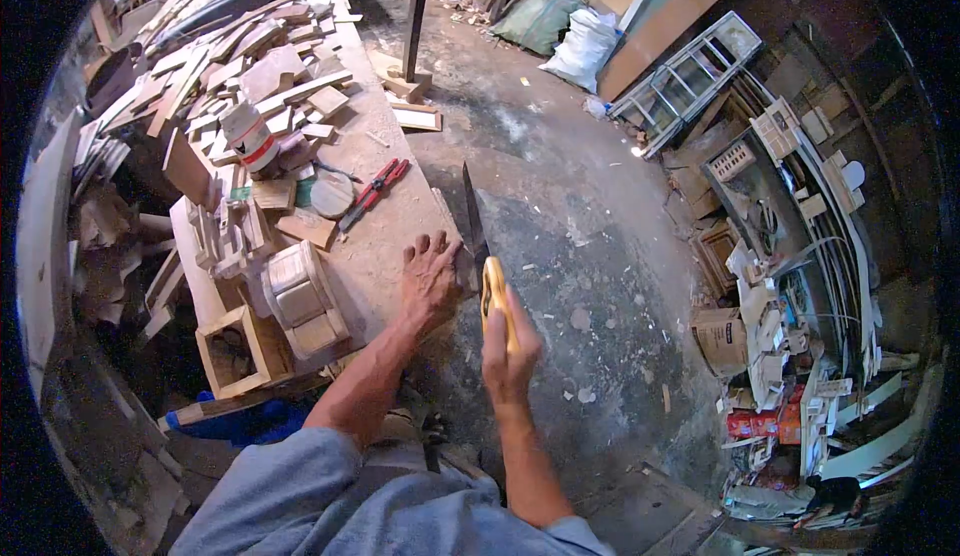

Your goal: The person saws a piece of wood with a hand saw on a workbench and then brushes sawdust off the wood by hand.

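Note:
My right hand (511, 348) is closed around the yellow handle of a handsaw (473, 211). Its dark, narrow blade points away from me, just off the right edge of the workbench (390, 218). Pressed down near that edge is my left hand (432, 276), fingers apart, left of the saw handle; whether a thin piece lies under the palm, I cannot make out. Farther up the bench lies a red-handled cutting tool (374, 194) beside a round lid (332, 195). A block-like wooden piece (304, 299) sits to the left of my left forearm.
Loose wood offcuts (285, 66) cover the bench's far part, with a white plastic bottle (248, 136) among them. An open wooden box frame (240, 353) is at the near left. A post (418, 16) stands beyond. Right of the concrete floor (590, 286) are a cardboard box (720, 342) and scrap.

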A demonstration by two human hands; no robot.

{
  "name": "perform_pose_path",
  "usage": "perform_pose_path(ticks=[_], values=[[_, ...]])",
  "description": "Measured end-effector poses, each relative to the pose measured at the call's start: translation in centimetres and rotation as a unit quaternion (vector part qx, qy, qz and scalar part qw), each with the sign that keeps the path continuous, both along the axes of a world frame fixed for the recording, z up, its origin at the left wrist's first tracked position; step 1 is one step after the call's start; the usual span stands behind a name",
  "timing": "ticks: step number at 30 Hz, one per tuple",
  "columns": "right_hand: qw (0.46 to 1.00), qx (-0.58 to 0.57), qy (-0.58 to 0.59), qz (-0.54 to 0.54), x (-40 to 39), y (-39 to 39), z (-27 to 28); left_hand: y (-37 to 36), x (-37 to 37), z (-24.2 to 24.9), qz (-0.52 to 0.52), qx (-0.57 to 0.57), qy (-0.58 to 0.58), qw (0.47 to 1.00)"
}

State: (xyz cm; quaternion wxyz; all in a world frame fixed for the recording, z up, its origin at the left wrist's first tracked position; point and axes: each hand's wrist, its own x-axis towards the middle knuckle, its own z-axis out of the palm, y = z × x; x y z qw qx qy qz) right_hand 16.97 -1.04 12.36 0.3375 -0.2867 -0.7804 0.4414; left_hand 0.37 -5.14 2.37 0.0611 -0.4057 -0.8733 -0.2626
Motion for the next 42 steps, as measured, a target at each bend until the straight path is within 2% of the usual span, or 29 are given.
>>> perform_pose_path(ticks=[3, 5, 8, 10, 11, 14, 15, 17, 19, 21, 22, 24, 26, 29, 32, 36, 38, 42], values=[[0.995, 0.1, 0.02, 0.008, 1.9, -0.9, -0.5, 0.5, -0.7, -0.5, 0.024, 0.009, 0.036, 0.999], [1.0, -0.001, 0.021, 0.008, 7.4, -3.4, 0.6, 0.7, -0.7, -0.8, 0.03, -0.029, 0.02, 0.999], [0.995, -0.099, 0.001, 0.014, 7.0, -3.1, 1.1, 0.8, -1.0, -1.4, 0.017, -0.018, 0.008, 1.0], [0.998, 0.05, 0.04, -0.002, 2.0, -1.0, 0.3, 0.3, -0.4, 0.7, 0.022, -0.001, 0.033, 0.999], [1.0, -0.013, 0.013, 0.003, -0.4, 0.1, 1.3, 0.0, 0.3, 1.4, 0.024, 0.006, 0.043, 0.999], [1.0, 0.0, -0.002, 0.01, -0.5, 0.6, 1.5, 0.3, -0.1, 1.0, 0.03, -0.016, 0.029, 0.999], [0.999, -0.039, 0.01, 0.022, 1.4, -0.3, 1.5, 0.8, -0.6, -0.8, 0.038, -0.034, 0.022, 0.998], [0.997, -0.079, -0.007, 0.007, 7.5, -3.3, 1.1, 0.8, -0.5, -0.6, 0.028, -0.049, 0.013, 0.998], [0.997, -0.074, 0.005, 0.009, 7.5, -3.4, 1.6, 0.4, -0.5, 0.8, 0.017, -0.07, -0.003, 0.997], [0.999, -0.026, 0.044, 0.013, 4.4, -1.8, 1.4, 0.0, 0.0, 1.3, 0.017, -0.046, -0.002, 0.999], [1.0, -0.014, 0.02, 0.008, 1.5, -0.2, 0.8, 0.2, 0.1, 1.7, 0.018, -0.03, -0.001, 0.999], [0.997, -0.071, 0.024, 0.022, -2.0, 2.7, -0.6, 0.5, -0.1, 1.5, 0.029, -0.036, -0.002, 0.999], [0.999, -0.037, 0.035, 0.014, -1.0, 2.6, -2.5, 0.8, -0.7, -1.0, 0.024, -0.04, 0.014, 0.999], [0.999, -0.05, 0.014, -0.004, 2.0, 0.9, -4.0, 0.2, 0.1, 2.0, -0.046, -0.05, -0.003, 0.998], [0.999, -0.028, 0.031, -0.009, 1.5, 0.8, -5.1, 0.4, -0.2, 1.1, -0.045, -0.02, 0.016, 0.999], [0.989, -0.144, 0.03, -0.003, 0.3, 1.3, -1.5, 1.1, -0.4, -0.5, -0.02, 0.004, 0.023, 1.0], [0.988, -0.152, 0.022, 0.0, 0.6, 1.4, -1.0, 1.4, -0.5, 0.7, -0.017, 0.008, -0.003, 1.0], [0.998, -0.043, 0.036, 0.002, 0.0, 2.2, -2.9, 2.1, -0.6, 1.3, 0.002, 0.044, -0.028, 0.999]])
